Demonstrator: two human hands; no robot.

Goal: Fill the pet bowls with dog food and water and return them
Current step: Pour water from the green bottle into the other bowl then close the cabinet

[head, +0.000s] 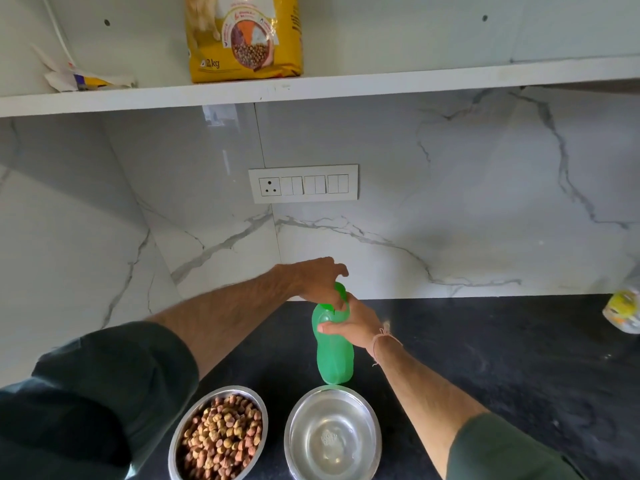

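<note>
Two steel bowls sit at 6 o'clock on the black counter (485, 358) — the left bowl (201, 403) heaped with kibble (221, 438), the right bowl (304, 410) holding water (332, 441). One green bottle (333, 351) stands upright just beyond the right bowl. The right hand (353, 323) wraps its shoulder and the left hand (317, 280) curls over its cap (340, 291), hiding most of it. At 12 o'clock one yellow dog food bag (244, 36) stands on the shelf (415, 81) — a crumpled wrapper (79, 76) at 10, a switch panel (303, 183) below.
</note>
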